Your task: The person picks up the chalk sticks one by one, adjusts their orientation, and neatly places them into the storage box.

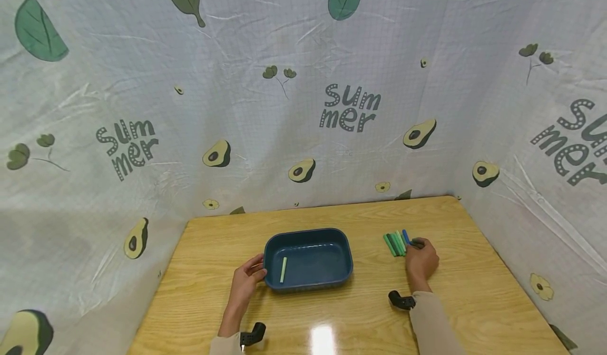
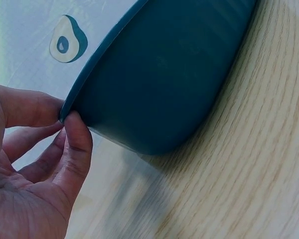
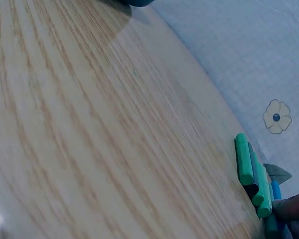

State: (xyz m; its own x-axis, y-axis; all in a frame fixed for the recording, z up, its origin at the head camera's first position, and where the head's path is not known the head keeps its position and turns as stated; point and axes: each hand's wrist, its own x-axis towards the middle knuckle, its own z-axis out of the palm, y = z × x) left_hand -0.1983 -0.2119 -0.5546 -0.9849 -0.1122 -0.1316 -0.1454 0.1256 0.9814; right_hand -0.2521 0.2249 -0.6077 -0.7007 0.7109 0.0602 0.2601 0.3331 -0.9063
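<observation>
A dark teal plastic tray (image 1: 313, 286) sits on the table, with one pale green chalk stick (image 1: 283, 269) lying in it near its left end. My left hand (image 1: 246, 281) pinches the tray's left rim between thumb and finger, seen close in the left wrist view. Over to the right, several green chalk sticks (image 1: 392, 243) lie side by side in a row. At the row's right end, my right hand (image 1: 421, 257) has its fingers on a blue chalk stick (image 1: 405, 236) and seems to pinch it. Its fingertips are partly cut off in the right wrist view.
The wooden table (image 1: 322, 313) has its back edge against a patterned cloth sheet (image 1: 265, 112), which also hangs along both sides. Bare table lies between the tray and the row. A black wrist camera (image 1: 402, 301) is strapped to my right wrist.
</observation>
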